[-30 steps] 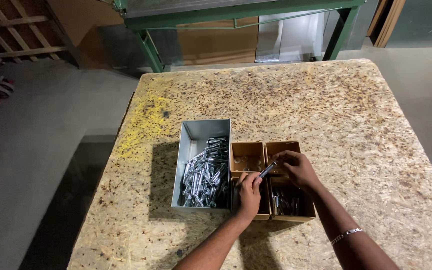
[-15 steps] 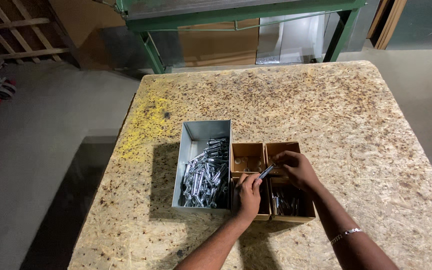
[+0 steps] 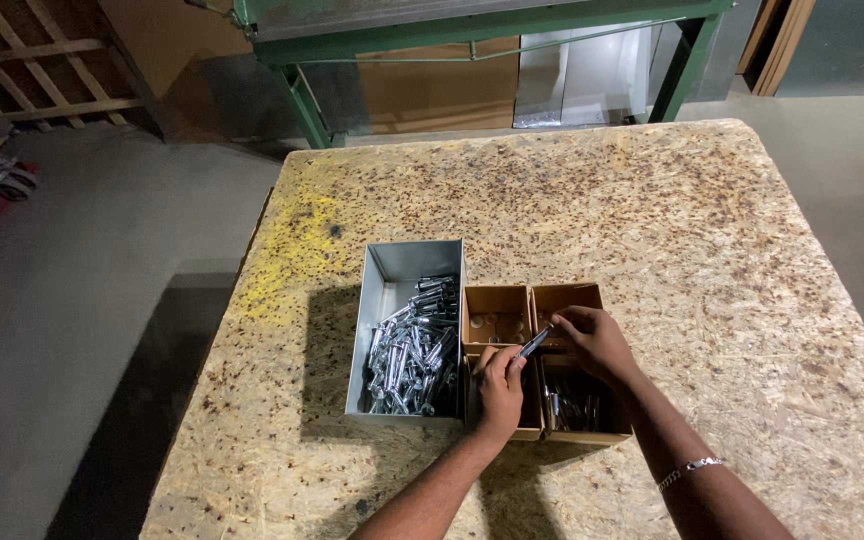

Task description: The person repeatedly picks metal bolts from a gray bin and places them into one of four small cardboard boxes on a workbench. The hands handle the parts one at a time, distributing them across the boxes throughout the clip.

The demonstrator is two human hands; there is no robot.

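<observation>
Almost nothing has shifted over the last second: both hands stay over the small cardboard boxes with the same shiny piece between them, and the view has barely drifted. The left hand [image 3: 500, 385] lies over the near left brown cardboard compartment [image 3: 529, 425], fingers curled, its thumb and fingertips pinching the lower end of a short slim silver metal bolt [image 3: 534, 343]. The right hand [image 3: 597, 342] reaches in from the right and closes its fingertips on the upper end of that same bolt, so the piece is gripped at both ends and sits tilted, just above the divider where the four compartments meet. A thin silver bracelet [image 3: 689, 468] circles the right wrist. The far left cardboard compartment [image 3: 495, 318] holds only a few small pieces on its floor (too small to tell what kind), the far right cardboard compartment [image 3: 564, 298] is partly hidden by the right hand, and the near right cardboard compartment [image 3: 587, 412] holds a small bunch of dark metal parts. Touching the boxes on their left stands an open grey sheet-metal bin [image 3: 407, 267] heaped with bright zinc-plated bolts [image 3: 412, 352]. Everything rests on a large speckled chipboard tabletop [image 3: 652, 220], with a green steel frame [image 3: 472, 25] beyond its far edge.
</observation>
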